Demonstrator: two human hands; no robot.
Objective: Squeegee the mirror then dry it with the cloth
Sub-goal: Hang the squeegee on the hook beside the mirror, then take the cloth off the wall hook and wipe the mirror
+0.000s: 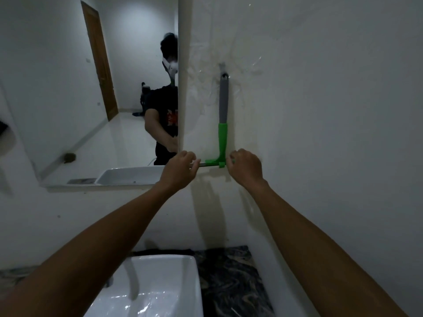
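A squeegee [223, 133] with a grey and green handle hangs upright from a wall hook [223, 69], to the right of the mirror [91, 88]. Its blade bar runs level at the bottom. My left hand [180, 168] pinches the left end of the bar. My right hand [245, 167] has its curled fingers at the right end, which they hide. No cloth shows in the head view.
A white basin [160, 287] sits below on a dark marbled counter [231, 277]. A narrow shelf [96, 186] runs under the mirror. The mirror reflects a person, a wooden door and the basin. White wall [320, 110] fills the right side.
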